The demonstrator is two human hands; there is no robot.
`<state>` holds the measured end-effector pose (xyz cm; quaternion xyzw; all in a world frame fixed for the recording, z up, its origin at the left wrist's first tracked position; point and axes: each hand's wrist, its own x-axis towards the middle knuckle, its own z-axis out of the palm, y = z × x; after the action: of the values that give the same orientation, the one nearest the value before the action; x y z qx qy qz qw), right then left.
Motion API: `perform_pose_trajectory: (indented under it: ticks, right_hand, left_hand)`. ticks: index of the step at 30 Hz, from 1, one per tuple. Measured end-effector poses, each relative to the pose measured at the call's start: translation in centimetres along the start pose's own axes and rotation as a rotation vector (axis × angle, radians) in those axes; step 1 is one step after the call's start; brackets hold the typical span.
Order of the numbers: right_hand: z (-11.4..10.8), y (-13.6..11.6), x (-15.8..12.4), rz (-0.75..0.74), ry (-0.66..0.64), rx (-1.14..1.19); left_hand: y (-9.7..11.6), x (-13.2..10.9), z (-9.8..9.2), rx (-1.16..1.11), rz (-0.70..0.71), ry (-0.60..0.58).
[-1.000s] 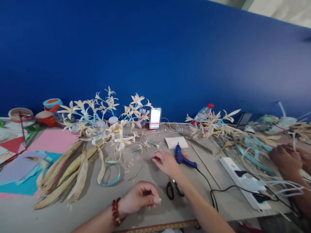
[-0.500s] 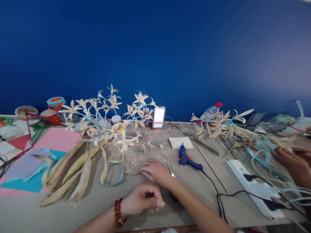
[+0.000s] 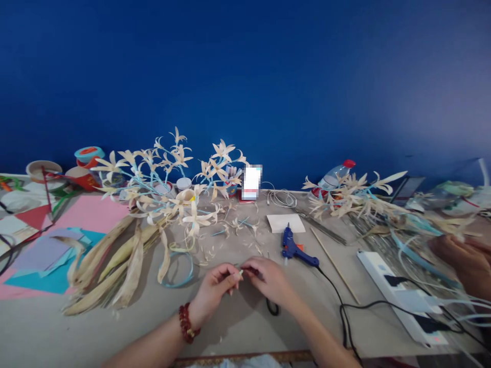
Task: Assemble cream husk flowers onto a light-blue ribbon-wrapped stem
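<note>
My left hand (image 3: 215,290), with a red bead bracelet on its wrist, is raised over the grey table (image 3: 57,332) and pinches a small pale piece at its fingertips. My right hand (image 3: 268,278) meets it fingertip to fingertip, closed on a thin wire-like stem I can barely make out. Black scissors (image 3: 272,308) lie partly hidden under my right wrist. A blue glue gun (image 3: 295,250) lies just right of my right hand.
Pale husk flowers on blue stems (image 3: 172,179) and dried husks (image 3: 115,266) cover the left. Coloured paper (image 3: 46,255) lies far left, a white card (image 3: 286,223) and a power strip (image 3: 399,294) to the right. Another person's hands (image 3: 464,260) work at the right edge.
My left hand rose from the table's front edge toward the centre. My right hand drew back from the scraps near the glue gun, and the two now meet.
</note>
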<state>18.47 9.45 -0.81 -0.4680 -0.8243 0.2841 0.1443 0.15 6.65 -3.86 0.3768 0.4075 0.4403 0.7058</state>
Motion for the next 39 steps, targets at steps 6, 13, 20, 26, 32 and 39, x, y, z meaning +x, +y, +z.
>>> perform_pose_trajectory:
  ticks: [6, 13, 20, 26, 32, 39]
  right_hand:
    - [0.2, -0.2, 0.1, -0.016, 0.012, -0.029]
    - [0.4, 0.6, -0.5, -0.059, -0.034, -0.034]
    - [-5.0, 3.5, 3.4, 0.056, 0.227, -0.271]
    - [-5.0, 4.7, 7.8, 0.031, 0.205, -0.343]
    - [-3.6, 5.3, 10.4, 0.013, 0.116, -0.411]
    - [-2.8, 5.6, 11.8, 0.031, 0.056, -0.472]
  left_hand:
    - [0.4, 0.0, -0.1, 0.089, 0.057, 0.027]
    - [0.5, -1.1, 0.8, 0.485, 0.247, -0.213]
    - [0.5, -1.2, 1.0, 0.617, 0.309, -0.271]
    - [0.1, -0.7, 0.0, 0.492, 0.254, -0.157]
    - [0.2, -0.6, 0.2, 0.545, 0.271, -0.177]
    - [0.4, -0.9, 0.8, 0.603, 0.325, -0.205]
